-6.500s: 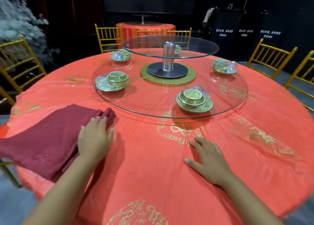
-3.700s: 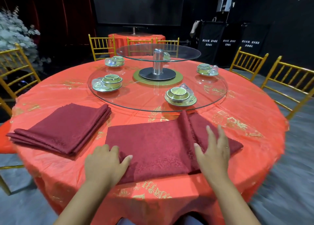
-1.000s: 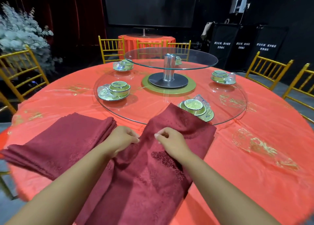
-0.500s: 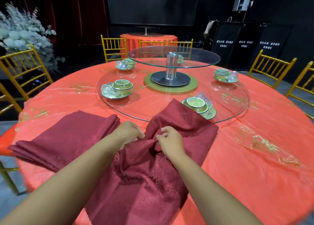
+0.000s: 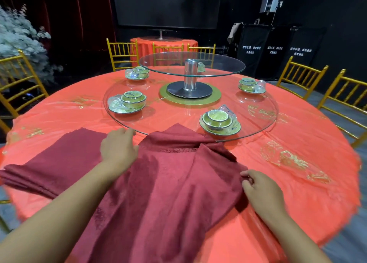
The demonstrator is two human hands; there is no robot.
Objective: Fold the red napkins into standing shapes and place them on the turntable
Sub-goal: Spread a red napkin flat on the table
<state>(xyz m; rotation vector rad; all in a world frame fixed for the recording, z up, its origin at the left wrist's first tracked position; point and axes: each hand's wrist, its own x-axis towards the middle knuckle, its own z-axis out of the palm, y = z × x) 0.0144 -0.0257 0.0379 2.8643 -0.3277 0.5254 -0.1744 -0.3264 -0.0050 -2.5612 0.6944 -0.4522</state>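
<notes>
- A dark red open napkin (image 5: 168,193) is spread on the orange-red surface (image 5: 297,193), right in front of the person; its near end is draped over the surface's edge.
- The napkin's far corner is seen at the near rim of the glass turntable (image 5: 275,112); whether it lies over or under the glass cannot be told.
- The left grip (image 5: 119,149) is curled on the napkin's left edge, with the knuckles up.
- The right grip (image 5: 260,189) is pinched on the napkin's right corner, and a raised fold is drawn from there towards the turntable.
- A stack of folded napkins (image 5: 59,159) is laid flat on the surface to the left, just beside the left grip.
- Four bowl sets (image 5: 218,121) are placed on the turntable's lower tier, the nearest just beyond the napkin's far corner.
- Gold chairs (image 5: 297,78) are ranged round the surface.
</notes>
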